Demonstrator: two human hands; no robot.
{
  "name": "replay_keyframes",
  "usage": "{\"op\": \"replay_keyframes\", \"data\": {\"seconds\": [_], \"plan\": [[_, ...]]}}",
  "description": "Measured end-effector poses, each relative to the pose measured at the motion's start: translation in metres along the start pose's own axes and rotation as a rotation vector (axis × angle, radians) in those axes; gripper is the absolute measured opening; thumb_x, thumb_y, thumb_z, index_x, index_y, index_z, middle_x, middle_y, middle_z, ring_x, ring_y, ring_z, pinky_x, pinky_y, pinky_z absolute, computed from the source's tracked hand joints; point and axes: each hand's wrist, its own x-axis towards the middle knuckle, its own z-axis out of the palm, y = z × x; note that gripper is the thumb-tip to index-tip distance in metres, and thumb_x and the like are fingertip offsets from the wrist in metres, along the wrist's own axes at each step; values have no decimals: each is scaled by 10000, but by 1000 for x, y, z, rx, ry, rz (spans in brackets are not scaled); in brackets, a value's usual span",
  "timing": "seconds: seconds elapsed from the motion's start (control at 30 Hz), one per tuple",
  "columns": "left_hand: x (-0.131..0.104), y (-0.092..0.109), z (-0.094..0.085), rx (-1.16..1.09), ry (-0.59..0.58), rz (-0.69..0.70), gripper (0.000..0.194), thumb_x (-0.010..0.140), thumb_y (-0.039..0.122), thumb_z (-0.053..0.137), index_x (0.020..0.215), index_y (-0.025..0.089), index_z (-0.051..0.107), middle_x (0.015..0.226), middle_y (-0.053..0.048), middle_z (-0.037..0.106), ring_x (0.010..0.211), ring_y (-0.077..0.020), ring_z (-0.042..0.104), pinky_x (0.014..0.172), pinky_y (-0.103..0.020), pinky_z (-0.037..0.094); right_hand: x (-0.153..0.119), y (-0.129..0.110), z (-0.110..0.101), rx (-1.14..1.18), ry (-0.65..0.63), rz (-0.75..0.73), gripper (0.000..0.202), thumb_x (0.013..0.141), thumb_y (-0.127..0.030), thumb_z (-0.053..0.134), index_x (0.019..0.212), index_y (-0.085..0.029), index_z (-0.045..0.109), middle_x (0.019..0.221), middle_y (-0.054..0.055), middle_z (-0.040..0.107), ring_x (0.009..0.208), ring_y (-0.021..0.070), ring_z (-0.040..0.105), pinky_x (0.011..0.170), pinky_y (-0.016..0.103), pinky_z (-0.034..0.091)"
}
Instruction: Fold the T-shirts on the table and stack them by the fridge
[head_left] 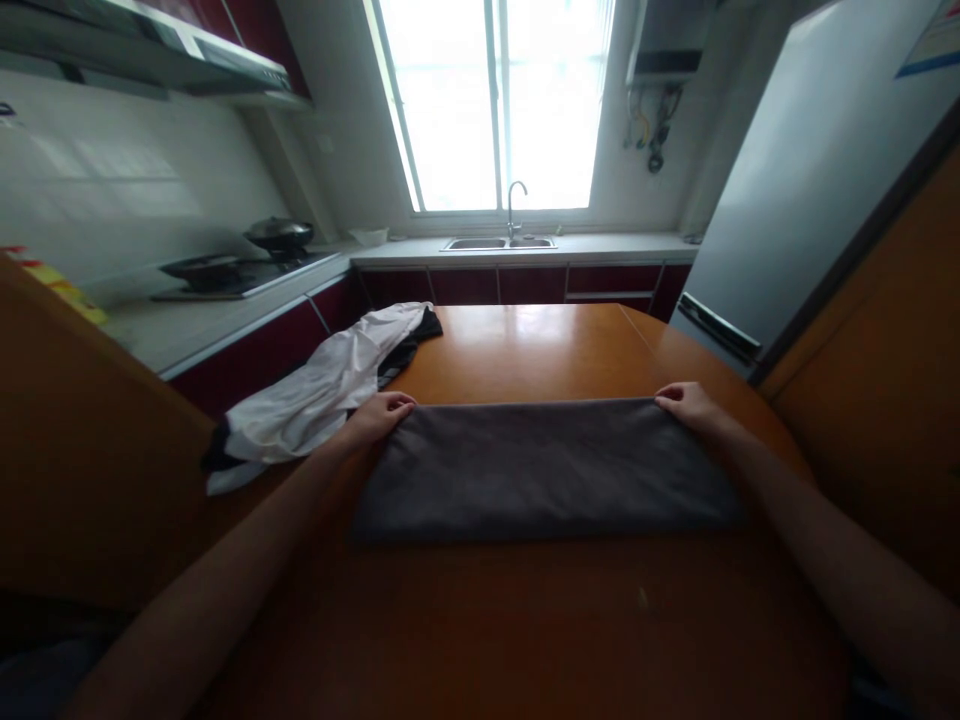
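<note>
A dark grey cloth (547,470), folded into a long rectangle, stretches between my two hands over the wooden table (540,630). My left hand (377,414) pinches its far left corner between thumb and fingers. At the far right corner, my right hand (686,402) pinches it the same way. The far edge is pulled straight; the near edge looks slightly blurred, and I cannot tell whether it touches the tabletop. What kind of garment or fabric it is does not show.
White clothing (322,385) and dark clothing (405,353) lie heaped on the table's left side. Beyond are a sink (499,243) with a faucet (512,205), a stove (247,275) with a lidded pan (279,235), and a refrigerator (810,170) at right.
</note>
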Motion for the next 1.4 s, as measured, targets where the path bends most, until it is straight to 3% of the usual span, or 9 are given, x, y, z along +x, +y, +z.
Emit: {"op": "replay_keyframes", "data": {"seconds": [0.17, 0.27, 0.33, 0.47, 0.7, 0.93, 1.13, 1.3, 1.4], "plan": [[-4, 35, 24, 307, 165, 313, 489, 870, 460, 531, 1197, 133, 688, 1273, -159, 665, 1222, -321, 604, 1092, -419, 437, -8, -41, 4, -243, 83, -221, 495, 980, -387, 484, 1262, -12, 642, 1317, 270, 623, 1232, 330, 584, 1085, 456, 420], [-16, 80, 74, 371, 17, 477, 520, 999, 418, 382, 1386, 134, 580, 1453, -164, 566, 1367, -294, 505, 1178, -429, 348, -23, -87, 39, -237, 14, -344, 546, 1011, -426, 433, 1408, -75, 562, 1505, 199, 504, 1418, 294, 431, 1190, 396, 311], [-28, 104, 113, 437, -67, 509, 581, 1033, 486, 339, 1484, 152, 493, 1577, -156, 433, 1475, -313, 370, 1217, -485, 266, -38, -112, 70, -292, -62, -375, 610, 1025, -447, 381, 1513, -87, 445, 1623, 192, 338, 1507, 318, 289, 1223, 477, 240], [-44, 119, 163, 544, -180, 447, 691, 1019, 613, 328, 1576, 207, 366, 1664, -140, 250, 1540, -365, 201, 1223, -620, 122, -63, -128, 112, -410, -199, -337, 675, 1033, -507, 329, 1588, -122, 312, 1674, 166, 210, 1555, 326, 135, 1230, 590, 90], [-49, 122, 165, 597, -101, 465, 711, 1021, 636, 261, 1604, 230, 293, 1681, -92, 217, 1559, -308, 154, 1233, -583, 153, -75, -131, 116, -441, -95, -379, 664, 1041, -452, 304, 1603, -102, 262, 1674, 165, 199, 1562, 274, 129, 1235, 570, 84], [-50, 119, 177, 636, -157, 461, 718, 1013, 663, 218, 1590, 254, 338, 1675, -73, 237, 1554, -284, 188, 1242, -564, 135, -83, -134, 130, -455, -219, -406, 637, 1032, -448, 315, 1577, -120, 346, 1667, 131, 239, 1551, 258, 184, 1235, 562, 111], [-47, 117, 177, 638, -160, 460, 721, 1007, 663, 237, 1594, 255, 329, 1679, -67, 224, 1555, -295, 181, 1240, -567, 146, -81, -130, 121, -458, -92, -358, 639, 1040, -422, 283, 1594, -104, 295, 1676, 147, 201, 1563, 263, 123, 1232, 587, 56], [-47, 120, 176, 654, -170, 447, 716, 1007, 659, 247, 1592, 257, 333, 1681, -61, 218, 1555, -284, 182, 1246, -551, 140, -77, -125, 114, -472, -164, -282, 642, 1030, -420, 294, 1591, -107, 306, 1677, 136, 207, 1559, 261, 138, 1239, 565, 71], [-47, 120, 175, 657, -179, 440, 712, 1009, 654, 245, 1594, 257, 326, 1682, -58, 213, 1558, -279, 172, 1245, -548, 142, -68, -115, 103, -463, -67, -257, 677, 1035, -465, 259, 1603, -96, 268, 1682, 141, 183, 1565, 274, 94, 1237, 574, 48]]}}
